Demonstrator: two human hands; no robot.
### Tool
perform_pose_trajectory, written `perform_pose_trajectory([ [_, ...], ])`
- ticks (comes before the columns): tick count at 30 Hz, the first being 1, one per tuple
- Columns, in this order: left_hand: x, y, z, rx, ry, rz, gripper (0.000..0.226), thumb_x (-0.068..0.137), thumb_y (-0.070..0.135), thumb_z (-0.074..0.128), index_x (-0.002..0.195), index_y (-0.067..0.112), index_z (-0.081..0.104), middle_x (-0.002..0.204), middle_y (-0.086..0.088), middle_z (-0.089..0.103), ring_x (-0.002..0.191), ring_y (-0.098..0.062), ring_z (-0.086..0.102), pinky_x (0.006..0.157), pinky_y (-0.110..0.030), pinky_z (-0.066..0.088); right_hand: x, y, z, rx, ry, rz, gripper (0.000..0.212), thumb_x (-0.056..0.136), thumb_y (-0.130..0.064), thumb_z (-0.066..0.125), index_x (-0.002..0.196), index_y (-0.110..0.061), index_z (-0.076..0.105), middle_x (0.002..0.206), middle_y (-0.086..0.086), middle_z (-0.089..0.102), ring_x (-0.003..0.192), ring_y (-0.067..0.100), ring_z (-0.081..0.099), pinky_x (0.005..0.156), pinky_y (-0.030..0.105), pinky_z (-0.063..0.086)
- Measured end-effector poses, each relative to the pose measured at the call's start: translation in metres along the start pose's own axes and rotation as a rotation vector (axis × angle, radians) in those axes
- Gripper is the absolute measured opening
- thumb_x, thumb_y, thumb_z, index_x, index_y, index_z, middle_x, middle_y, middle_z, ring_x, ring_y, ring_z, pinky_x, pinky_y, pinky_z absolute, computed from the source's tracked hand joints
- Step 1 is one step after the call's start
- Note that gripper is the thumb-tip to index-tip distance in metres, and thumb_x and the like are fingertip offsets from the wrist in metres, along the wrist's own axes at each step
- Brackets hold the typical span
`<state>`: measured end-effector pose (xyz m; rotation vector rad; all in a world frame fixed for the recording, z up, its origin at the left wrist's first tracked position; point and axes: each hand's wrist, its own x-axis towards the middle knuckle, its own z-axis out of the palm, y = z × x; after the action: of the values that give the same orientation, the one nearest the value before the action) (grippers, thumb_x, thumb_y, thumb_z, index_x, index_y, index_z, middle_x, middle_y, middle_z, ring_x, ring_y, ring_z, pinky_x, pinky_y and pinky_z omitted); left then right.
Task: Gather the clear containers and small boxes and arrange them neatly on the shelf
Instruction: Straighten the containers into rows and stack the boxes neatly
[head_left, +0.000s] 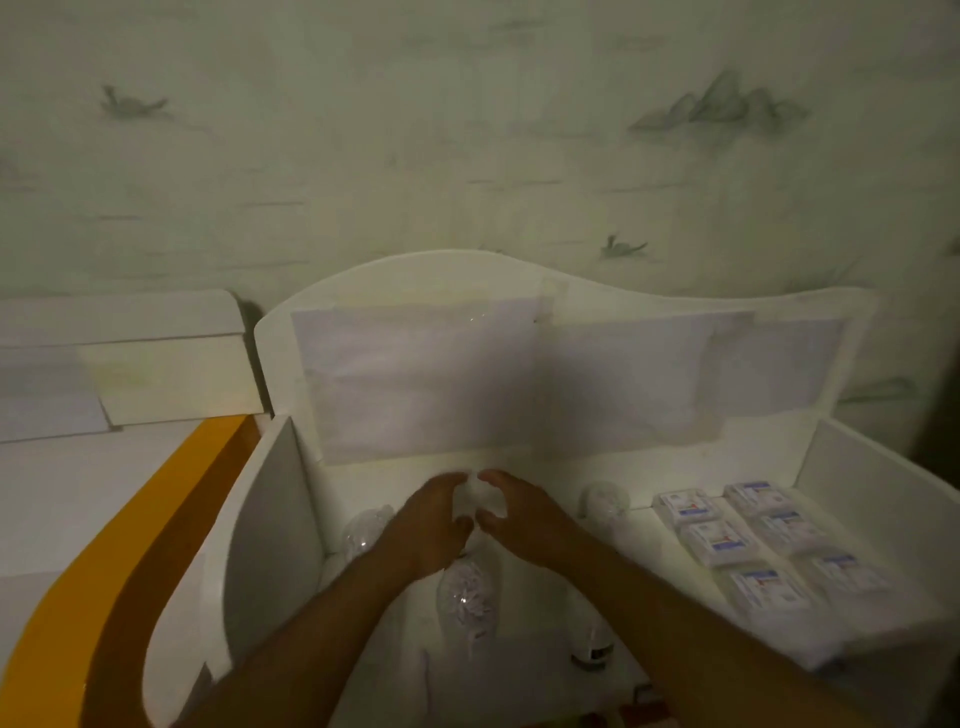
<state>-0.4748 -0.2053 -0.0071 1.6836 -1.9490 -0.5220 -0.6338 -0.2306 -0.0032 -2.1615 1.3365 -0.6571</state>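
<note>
On the white shelf (519, 462), my left hand (423, 519) and my right hand (524, 514) curl round a clear container (478, 496) between them, near the back wall. Another clear container (465, 592) lies just below my hands. A third (366, 527) lies left of my left wrist, and one more (603, 501) stands to the right. Several small white boxes (758, 540) with blue and red labels sit in two rows on the shelf's right side.
The shelf has a curved white back panel (519, 353) and side walls (270, 530). A yellow curved edge (130, 545) runs along the left. A white box-like unit (130, 364) stands at the back left. A small dark object (592, 652) lies near the front.
</note>
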Motion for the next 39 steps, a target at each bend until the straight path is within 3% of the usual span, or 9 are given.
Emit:
perform_pose_trajectory([
  [4,0.018,0.030,-0.023,0.338,-0.042,0.122,0.061,0.094,0.029,0.054,0.149,0.017,0.030,0.155,-0.004,0.032,0.141,-0.020,0.031,0.114,-0.027,0.026,-0.001,0.011,-0.045,-0.275,-0.030,-0.067,0.054,0.094,-0.033,0.056,0.144,-0.018,0.042,0.148,0.003,0.044,0.135,0.020,0.041,0.113,0.029,0.030],
  [9,0.031,0.071,-0.008,0.331,-0.008,0.183,0.058,0.093,0.031,0.055,0.146,0.018,0.035,0.150,-0.004,0.038,0.135,-0.022,0.039,0.111,-0.033,0.034,-0.007,0.039,-0.087,-0.344,-0.032,-0.056,0.054,0.094,-0.033,0.056,0.144,-0.016,0.042,0.147,0.004,0.045,0.133,0.021,0.043,0.111,0.030,0.030],
  [13,0.033,0.087,0.037,0.395,-0.070,0.145,0.057,0.094,0.035,0.051,0.147,0.020,0.035,0.152,-0.001,0.036,0.138,-0.020,0.035,0.113,-0.032,0.032,-0.015,0.072,-0.089,-0.342,-0.106,-0.053,0.057,0.094,-0.034,0.055,0.146,-0.016,0.038,0.149,0.005,0.043,0.136,0.023,0.040,0.114,0.037,0.031],
  [19,0.029,0.087,0.077,0.409,-0.078,0.051,0.052,0.098,0.035,0.044,0.147,0.020,0.035,0.154,-0.001,0.034,0.140,-0.019,0.034,0.115,-0.032,0.030,-0.013,0.109,-0.086,-0.204,-0.183,-0.067,0.059,0.093,-0.035,0.058,0.145,-0.018,0.039,0.150,0.002,0.042,0.136,0.020,0.040,0.112,0.032,0.032],
  [24,0.018,0.092,0.093,-0.040,0.103,-0.076,0.044,0.101,0.018,0.044,0.144,0.014,0.036,0.142,0.008,0.041,0.132,-0.014,0.042,0.098,-0.005,0.026,-0.011,0.108,-0.070,-0.040,-0.115,-0.095,0.054,0.094,-0.026,0.057,0.144,-0.018,0.039,0.150,0.003,0.039,0.138,0.020,0.036,0.114,0.032,0.030],
  [27,0.015,0.098,0.109,-0.269,0.188,-0.235,0.044,0.104,0.016,0.036,0.147,0.011,0.030,0.140,0.007,0.038,0.128,-0.009,0.038,0.097,-0.013,0.027,-0.014,0.097,-0.048,0.170,-0.026,-0.038,0.053,0.095,-0.020,0.055,0.145,-0.020,0.036,0.153,0.001,0.034,0.140,0.020,0.035,0.110,0.030,0.036],
  [30,0.012,0.090,0.124,-0.503,0.224,-0.352,0.048,0.106,0.020,0.027,0.152,0.013,0.019,0.158,-0.004,0.024,0.144,-0.020,0.025,0.109,-0.026,0.024,-0.024,0.093,-0.027,0.408,0.006,0.124,0.056,0.097,-0.025,0.052,0.148,-0.026,0.030,0.152,-0.002,0.032,0.132,0.020,0.045,0.084,0.018,0.046],
  [34,0.009,0.084,0.139,-0.775,0.231,-0.429,0.047,0.105,0.025,0.025,0.152,0.017,0.021,0.154,0.002,0.029,0.140,-0.014,0.029,0.107,-0.029,0.028,-0.030,0.097,-0.005,0.520,0.081,0.211,0.065,0.096,-0.029,0.051,0.152,-0.028,0.017,0.157,-0.001,0.026,0.138,0.019,0.037,0.105,0.029,0.041],
  [39,0.009,0.075,0.154,-0.867,0.183,-0.420,0.045,0.105,0.033,0.023,0.145,0.022,0.038,0.144,-0.001,0.049,0.126,-0.010,0.050,0.100,-0.026,0.045,-0.023,0.090,0.001,0.611,0.084,0.289,0.063,0.097,-0.030,0.048,0.152,-0.030,0.016,0.158,-0.002,0.024,0.141,0.022,0.034,0.111,0.033,0.035],
])
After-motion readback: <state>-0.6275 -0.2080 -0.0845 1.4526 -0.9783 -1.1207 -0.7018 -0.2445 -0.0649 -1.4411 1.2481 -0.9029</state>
